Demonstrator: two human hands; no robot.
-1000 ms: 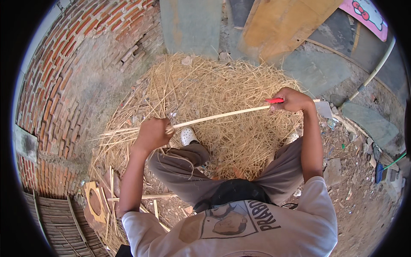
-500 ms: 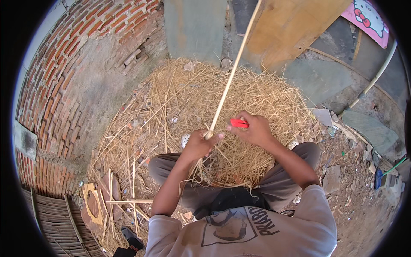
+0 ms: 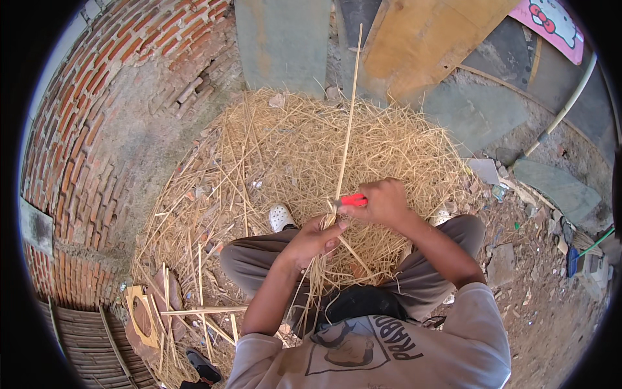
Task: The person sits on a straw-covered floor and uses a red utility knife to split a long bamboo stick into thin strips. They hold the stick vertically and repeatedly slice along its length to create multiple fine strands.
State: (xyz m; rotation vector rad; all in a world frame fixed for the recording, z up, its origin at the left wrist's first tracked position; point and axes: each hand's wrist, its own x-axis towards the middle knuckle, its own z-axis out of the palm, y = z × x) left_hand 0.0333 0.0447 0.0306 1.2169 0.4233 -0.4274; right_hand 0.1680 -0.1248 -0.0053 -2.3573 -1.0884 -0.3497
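My left hand [image 3: 313,241] is closed round a long, pale bamboo strip [image 3: 350,117], which slants up and away from me. Thin shavings hang below that hand over my lap. In my right hand [image 3: 383,202] is a red-handled knife [image 3: 354,200]. Its short blade meets the strip just beyond my left fingers. The strip's lower part comes out under my left hand, toward my right leg.
A wide heap of shavings [image 3: 395,142] spreads before my crossed legs. Bamboo strips [image 3: 201,310] and a yellow board with a round hole [image 3: 142,314] lie at left. A brick wall [image 3: 84,129] rises beyond them. Slabs and boards [image 3: 282,45] lean at the back.
The strip has slid down toward me, and its far tip now shows. My right hand has brought the knife left against it. More shavings hang from my left hand, which sits slightly lower.
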